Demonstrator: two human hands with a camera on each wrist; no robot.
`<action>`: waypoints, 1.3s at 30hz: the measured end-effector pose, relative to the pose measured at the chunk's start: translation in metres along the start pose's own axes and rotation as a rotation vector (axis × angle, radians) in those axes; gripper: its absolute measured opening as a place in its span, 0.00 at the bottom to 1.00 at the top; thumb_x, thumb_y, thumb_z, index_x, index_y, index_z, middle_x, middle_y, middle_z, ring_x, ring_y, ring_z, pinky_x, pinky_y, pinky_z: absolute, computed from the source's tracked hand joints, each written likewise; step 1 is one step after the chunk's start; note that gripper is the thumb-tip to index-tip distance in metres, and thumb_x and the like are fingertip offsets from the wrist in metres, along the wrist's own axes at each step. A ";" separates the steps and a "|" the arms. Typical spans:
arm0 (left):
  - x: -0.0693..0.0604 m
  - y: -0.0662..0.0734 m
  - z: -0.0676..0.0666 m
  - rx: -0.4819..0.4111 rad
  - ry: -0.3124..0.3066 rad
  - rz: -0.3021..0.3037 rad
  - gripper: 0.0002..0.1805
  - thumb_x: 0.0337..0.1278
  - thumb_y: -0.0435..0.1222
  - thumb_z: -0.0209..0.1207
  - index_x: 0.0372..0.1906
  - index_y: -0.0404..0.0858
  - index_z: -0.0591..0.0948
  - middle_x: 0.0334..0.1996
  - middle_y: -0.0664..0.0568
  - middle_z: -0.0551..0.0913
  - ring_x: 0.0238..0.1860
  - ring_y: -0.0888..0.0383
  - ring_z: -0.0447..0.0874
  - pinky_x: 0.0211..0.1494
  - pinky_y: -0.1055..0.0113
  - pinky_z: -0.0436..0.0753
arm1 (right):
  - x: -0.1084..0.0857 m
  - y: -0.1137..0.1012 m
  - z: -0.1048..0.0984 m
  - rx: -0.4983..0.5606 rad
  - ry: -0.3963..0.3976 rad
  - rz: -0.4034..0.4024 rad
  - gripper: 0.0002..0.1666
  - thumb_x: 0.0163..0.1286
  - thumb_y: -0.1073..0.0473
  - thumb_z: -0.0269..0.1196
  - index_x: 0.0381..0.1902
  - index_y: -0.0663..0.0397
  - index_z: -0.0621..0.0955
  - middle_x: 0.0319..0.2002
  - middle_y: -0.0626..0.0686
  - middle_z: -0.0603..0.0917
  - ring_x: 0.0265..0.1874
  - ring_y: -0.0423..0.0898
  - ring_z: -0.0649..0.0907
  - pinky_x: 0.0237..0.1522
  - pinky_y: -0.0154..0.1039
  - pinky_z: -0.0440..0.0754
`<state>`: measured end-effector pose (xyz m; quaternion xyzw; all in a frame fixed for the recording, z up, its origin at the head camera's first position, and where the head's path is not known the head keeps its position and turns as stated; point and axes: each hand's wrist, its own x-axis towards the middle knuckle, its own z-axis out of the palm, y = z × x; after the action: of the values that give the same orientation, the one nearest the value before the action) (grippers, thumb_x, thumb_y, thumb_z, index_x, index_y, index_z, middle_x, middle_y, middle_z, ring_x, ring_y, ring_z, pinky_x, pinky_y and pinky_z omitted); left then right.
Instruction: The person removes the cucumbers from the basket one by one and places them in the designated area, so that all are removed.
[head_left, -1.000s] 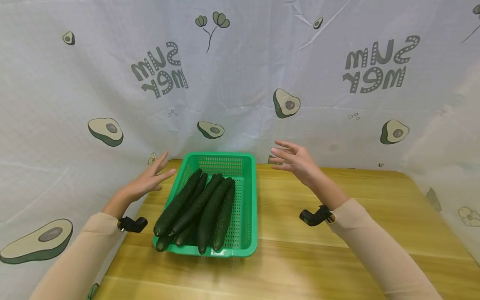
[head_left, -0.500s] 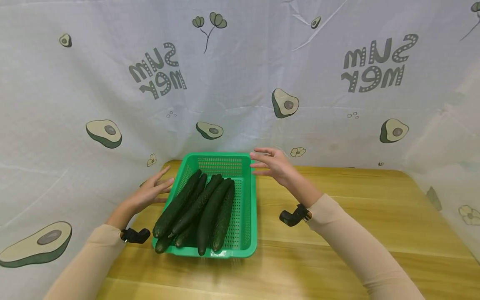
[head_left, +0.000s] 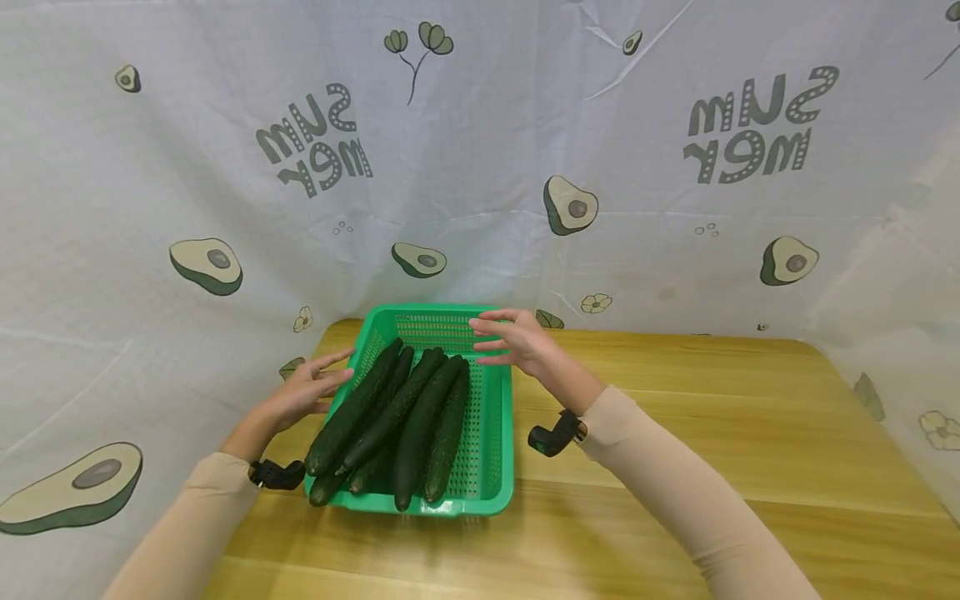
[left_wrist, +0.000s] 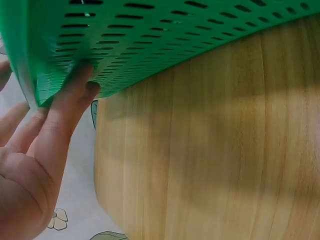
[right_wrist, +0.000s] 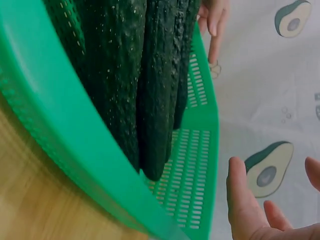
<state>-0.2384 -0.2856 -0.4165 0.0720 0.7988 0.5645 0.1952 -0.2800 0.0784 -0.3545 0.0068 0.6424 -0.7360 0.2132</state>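
Several dark green cucumbers (head_left: 420, 425) lie lengthwise in a green plastic basket (head_left: 498, 442), heaped toward its left side. My left hand (head_left: 303, 392) is at the basket's left wall, its fingers extended; in the left wrist view the fingers (left_wrist: 62, 110) lie against the slotted outer wall near the rim. My right hand (head_left: 517, 342) is over the far right part of the basket, fingers spread and slightly bent, with nothing in them. From the right wrist view, that hand (right_wrist: 255, 215) appears apart from the cucumbers.
The basket stands on a wooden table (head_left: 660, 450), toward its left side. A pale curtain (head_left: 480, 150) printed with avocados hangs behind the table and along its sides. Black wrist cameras sit on both forearms.
My right hand has moved left, from beyond the basket's right side to over its far right part. My left hand has come slightly right, up to the left wall. Basket and cucumbers stay put.
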 end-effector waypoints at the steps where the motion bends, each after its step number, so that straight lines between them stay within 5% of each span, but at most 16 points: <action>1: 0.000 0.000 0.000 0.003 0.001 -0.001 0.37 0.77 0.45 0.51 0.81 0.43 0.50 0.75 0.29 0.49 0.71 0.27 0.53 0.62 0.41 0.73 | 0.001 0.001 0.003 -0.002 0.001 0.009 0.34 0.74 0.62 0.62 0.73 0.67 0.65 0.67 0.70 0.70 0.61 0.68 0.75 0.54 0.58 0.78; 10: 0.003 -0.003 -0.001 -0.041 0.003 0.015 0.38 0.76 0.37 0.53 0.81 0.41 0.48 0.73 0.24 0.51 0.70 0.29 0.58 0.56 0.49 0.80 | 0.011 0.013 0.025 0.004 0.025 0.083 0.35 0.71 0.62 0.65 0.72 0.66 0.67 0.63 0.69 0.74 0.60 0.69 0.75 0.45 0.55 0.84; 23: 0.004 -0.008 -0.005 -0.056 -0.007 -0.026 0.38 0.76 0.39 0.53 0.80 0.36 0.49 0.73 0.25 0.52 0.70 0.30 0.58 0.59 0.50 0.78 | 0.017 0.034 0.038 -0.048 0.032 0.142 0.35 0.69 0.62 0.68 0.69 0.68 0.68 0.63 0.72 0.72 0.55 0.68 0.79 0.43 0.54 0.85; 39: 0.005 -0.017 -0.006 -0.023 -0.002 0.039 0.38 0.76 0.42 0.54 0.81 0.44 0.50 0.76 0.30 0.47 0.71 0.29 0.56 0.59 0.48 0.77 | 0.021 0.046 0.049 -0.121 0.017 0.197 0.41 0.67 0.62 0.70 0.71 0.69 0.64 0.61 0.74 0.71 0.52 0.69 0.81 0.39 0.54 0.85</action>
<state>-0.2440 -0.2952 -0.4319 0.0858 0.7903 0.5774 0.1860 -0.2711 0.0215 -0.3956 0.0634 0.6837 -0.6713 0.2790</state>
